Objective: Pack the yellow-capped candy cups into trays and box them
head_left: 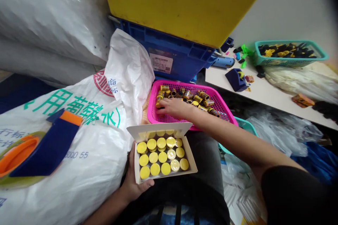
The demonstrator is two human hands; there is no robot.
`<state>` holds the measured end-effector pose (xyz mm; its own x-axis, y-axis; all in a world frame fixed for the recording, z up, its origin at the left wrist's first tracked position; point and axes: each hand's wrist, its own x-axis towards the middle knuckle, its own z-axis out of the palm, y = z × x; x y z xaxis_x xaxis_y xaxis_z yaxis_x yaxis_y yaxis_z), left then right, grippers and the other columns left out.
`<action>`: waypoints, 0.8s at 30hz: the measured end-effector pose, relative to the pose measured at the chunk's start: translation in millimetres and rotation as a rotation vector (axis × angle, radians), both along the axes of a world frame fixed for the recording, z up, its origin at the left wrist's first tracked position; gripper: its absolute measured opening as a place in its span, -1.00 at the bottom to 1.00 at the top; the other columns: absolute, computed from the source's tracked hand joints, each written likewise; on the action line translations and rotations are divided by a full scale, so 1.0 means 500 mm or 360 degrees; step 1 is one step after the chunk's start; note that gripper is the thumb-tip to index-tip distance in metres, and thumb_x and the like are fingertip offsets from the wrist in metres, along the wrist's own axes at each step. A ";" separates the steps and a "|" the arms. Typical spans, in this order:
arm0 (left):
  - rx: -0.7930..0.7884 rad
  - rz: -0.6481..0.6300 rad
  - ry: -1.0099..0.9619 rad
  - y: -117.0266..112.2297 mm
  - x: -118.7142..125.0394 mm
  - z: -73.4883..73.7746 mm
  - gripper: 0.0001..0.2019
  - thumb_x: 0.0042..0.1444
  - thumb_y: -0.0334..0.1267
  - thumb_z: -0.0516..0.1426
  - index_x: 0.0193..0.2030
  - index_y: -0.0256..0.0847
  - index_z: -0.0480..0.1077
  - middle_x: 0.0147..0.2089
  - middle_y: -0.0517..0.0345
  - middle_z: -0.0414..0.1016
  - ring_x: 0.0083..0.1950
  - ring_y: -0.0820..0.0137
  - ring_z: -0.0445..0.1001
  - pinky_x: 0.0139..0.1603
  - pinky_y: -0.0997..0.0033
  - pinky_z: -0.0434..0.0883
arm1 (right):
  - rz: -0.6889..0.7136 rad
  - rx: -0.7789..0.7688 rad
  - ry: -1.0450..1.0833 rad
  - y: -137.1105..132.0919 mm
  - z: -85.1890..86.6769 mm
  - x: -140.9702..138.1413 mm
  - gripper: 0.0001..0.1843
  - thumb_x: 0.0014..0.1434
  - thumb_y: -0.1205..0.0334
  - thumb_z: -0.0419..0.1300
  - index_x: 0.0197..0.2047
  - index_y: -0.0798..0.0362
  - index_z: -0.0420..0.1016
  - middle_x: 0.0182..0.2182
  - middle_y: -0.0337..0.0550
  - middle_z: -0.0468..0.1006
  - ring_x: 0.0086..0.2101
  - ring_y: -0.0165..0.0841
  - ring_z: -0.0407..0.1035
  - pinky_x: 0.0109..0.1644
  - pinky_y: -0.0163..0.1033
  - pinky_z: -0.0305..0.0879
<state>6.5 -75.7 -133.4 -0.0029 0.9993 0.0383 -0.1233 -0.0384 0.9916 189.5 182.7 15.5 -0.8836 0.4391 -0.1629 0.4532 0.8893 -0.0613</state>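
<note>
My left hand (136, 181) grips an open cardboard box (194, 161) from its left side, thumb along the front edge. Rows of small cylinders with yellow caps (153, 157) stand upright inside it; some have clear film over them. Beyond the box is a pink basket (224, 107) with loose small cylinders (198, 98) in yellow and dark wrappers, lying at various angles. My right hand (171, 107) reaches into the left part of this basket. Its fingers close at a small yellow cylinder (159, 100), though the fingertips are partly hidden.
A white woven sack (105, 154) with a tape dispenser (47, 147) on it fills the left. Behind the basket stand a blue crate (182, 66) and a yellow bin (179, 3). At right, a shelf (277, 95) bears a teal basket (293, 61); plastic bags (285, 133) lie below.
</note>
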 end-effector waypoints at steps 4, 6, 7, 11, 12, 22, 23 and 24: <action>-0.0032 0.0004 -0.0003 0.002 0.002 0.009 0.08 -0.04 0.17 0.34 0.49 0.25 -0.25 0.43 -0.06 0.12 0.50 -0.24 -0.05 0.39 -0.48 0.04 | 0.0100 0.0009 -0.0119 0.010 -0.040 -0.021 -0.73 0.32 0.45 0.02 -0.21 0.12 0.56 -0.04 0.05 0.56 -0.02 -0.21 0.39 -0.01 -0.12 0.30; -0.0033 0.0013 -0.0009 0.004 0.003 0.014 0.10 -0.07 0.14 0.36 0.49 0.21 -0.22 0.44 -0.06 0.11 0.49 -0.21 0.00 0.41 -0.40 0.05 | -0.0119 -0.0001 -0.0067 0.003 -0.016 0.005 -0.78 0.31 0.36 0.06 -0.10 0.15 0.53 -0.06 0.10 0.57 -0.06 -0.17 0.43 -0.01 -0.08 0.33; -0.0029 0.0025 -0.0013 0.005 0.003 0.015 0.11 -0.08 0.13 0.37 0.49 0.19 -0.21 0.45 -0.07 0.10 0.48 -0.20 0.02 0.42 -0.37 0.06 | -0.0329 0.0005 0.0036 -0.004 0.007 0.026 -0.76 0.31 0.31 0.08 -0.03 0.16 0.50 -0.06 0.12 0.57 -0.07 -0.14 0.44 0.00 -0.05 0.34; -0.0015 0.0066 -0.0007 0.007 0.002 0.017 0.10 -0.11 0.08 0.39 0.48 0.21 -0.17 0.50 0.01 -0.01 0.49 -0.18 0.02 0.44 -0.29 0.08 | -0.1001 -0.0352 0.0857 -0.080 0.137 0.129 -0.66 0.29 0.12 0.12 0.09 0.05 0.34 -0.11 0.00 0.58 -0.17 -0.20 0.48 -0.11 -0.07 0.42; -0.0017 0.0084 0.0008 0.007 0.001 0.016 0.10 -0.13 0.08 0.39 0.48 0.22 -0.15 0.51 0.03 -0.02 0.49 -0.18 0.00 0.44 -0.28 0.08 | -0.0997 -0.0545 0.1012 -0.112 0.168 0.149 -0.67 0.28 0.10 0.14 0.07 0.01 0.31 -0.14 -0.05 0.58 -0.21 -0.24 0.49 -0.16 -0.12 0.43; -0.0007 0.0093 0.0072 0.009 0.000 0.010 0.15 -0.13 0.08 0.39 0.49 0.23 -0.23 0.52 0.06 -0.08 0.48 -0.20 -0.04 0.45 -0.29 0.01 | -0.0453 0.0177 0.0128 -0.299 0.088 0.103 -0.80 0.23 0.15 0.26 -0.10 0.02 0.48 -0.05 0.06 0.50 -0.13 -0.11 0.30 -0.12 -0.03 0.21; -0.0036 0.0110 0.0048 0.009 -0.001 0.010 0.18 -0.17 0.07 0.41 0.49 0.22 -0.21 0.52 0.06 -0.08 0.49 -0.21 -0.06 0.46 -0.28 -0.02 | -0.0504 0.0289 0.0057 -0.299 0.066 0.093 -0.80 0.21 0.18 0.27 -0.10 0.02 0.49 -0.05 0.08 0.49 -0.15 -0.11 0.28 -0.14 -0.04 0.19; -0.0077 0.0115 0.0010 0.009 -0.001 0.009 0.21 -0.21 0.06 0.43 0.50 0.20 -0.20 0.53 0.07 -0.09 0.50 -0.20 -0.07 0.48 -0.26 -0.04 | -0.0566 0.0371 0.0005 -0.301 0.051 0.086 -0.78 0.20 0.22 0.27 -0.07 0.03 0.50 -0.04 0.09 0.48 -0.16 -0.12 0.27 -0.16 -0.05 0.18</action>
